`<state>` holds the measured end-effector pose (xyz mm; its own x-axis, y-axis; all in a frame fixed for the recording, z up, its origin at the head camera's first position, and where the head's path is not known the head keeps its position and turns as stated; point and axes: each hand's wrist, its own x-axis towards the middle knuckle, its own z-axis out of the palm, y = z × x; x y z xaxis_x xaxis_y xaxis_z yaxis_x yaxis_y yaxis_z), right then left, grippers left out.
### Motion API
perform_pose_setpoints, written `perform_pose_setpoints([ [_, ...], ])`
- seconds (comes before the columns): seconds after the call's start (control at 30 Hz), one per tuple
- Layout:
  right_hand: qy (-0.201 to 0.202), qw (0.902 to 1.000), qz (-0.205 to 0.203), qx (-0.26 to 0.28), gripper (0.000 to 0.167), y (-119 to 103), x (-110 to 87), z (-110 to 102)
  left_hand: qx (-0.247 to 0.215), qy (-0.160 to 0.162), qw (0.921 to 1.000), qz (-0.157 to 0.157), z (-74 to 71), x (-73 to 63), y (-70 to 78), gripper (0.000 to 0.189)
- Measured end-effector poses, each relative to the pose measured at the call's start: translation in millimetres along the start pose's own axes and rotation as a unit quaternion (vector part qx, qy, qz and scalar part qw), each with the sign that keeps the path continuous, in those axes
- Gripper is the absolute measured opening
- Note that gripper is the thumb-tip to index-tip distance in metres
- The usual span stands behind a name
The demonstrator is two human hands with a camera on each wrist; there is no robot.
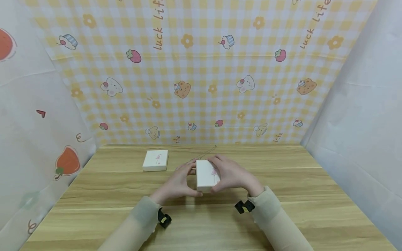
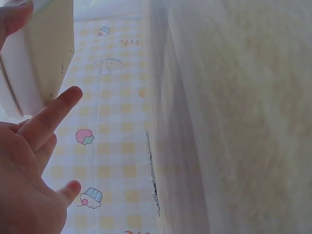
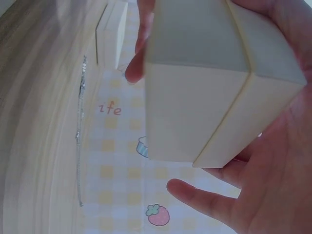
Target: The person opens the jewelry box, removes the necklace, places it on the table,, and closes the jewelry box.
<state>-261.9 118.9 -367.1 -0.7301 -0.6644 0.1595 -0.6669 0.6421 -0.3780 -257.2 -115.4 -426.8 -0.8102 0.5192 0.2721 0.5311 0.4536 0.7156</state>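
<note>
Over the middle of the table, a white gift box with a pink flower print is held in both hands. My right hand grips it from the right, its thumb at the front edge and fingers at the back. From the left, my left hand spans it, thumb by the near corner and fingers by the far one, leaving a gap before the palm. A seam between lid and base runs round the box in the right wrist view. Behind it on the table lies a thin silver chain, partly hidden in the head view.
Another flat white box with a pink print sits back left on the wooden table. A yellow checked cloth hangs behind the table, with pale cloths on both sides.
</note>
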Motion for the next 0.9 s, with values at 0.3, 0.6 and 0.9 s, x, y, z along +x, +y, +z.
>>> perform_pose_setpoints([
  [0.3, 0.026, 0.9989, 0.009, 0.038, 0.098, -1.5, -3.9, -12.2, -0.010, 0.012, 0.9997, -0.019, -1.3, -0.6, -3.9, 0.092],
  [0.6, 0.030, 0.9983, 0.016, 0.048, 0.097, 2.4, -6.1, -15.0, -0.020, 0.013, 0.9994, -0.023, -2.2, -2.2, -3.4, 0.092],
  [0.9, 0.025, 0.9971, 0.034, 0.063, 0.096, 6.1, -5.8, -14.1, -0.016, 0.012, 0.9990, -0.039, -5.0, -3.6, -3.3, 0.101],
])
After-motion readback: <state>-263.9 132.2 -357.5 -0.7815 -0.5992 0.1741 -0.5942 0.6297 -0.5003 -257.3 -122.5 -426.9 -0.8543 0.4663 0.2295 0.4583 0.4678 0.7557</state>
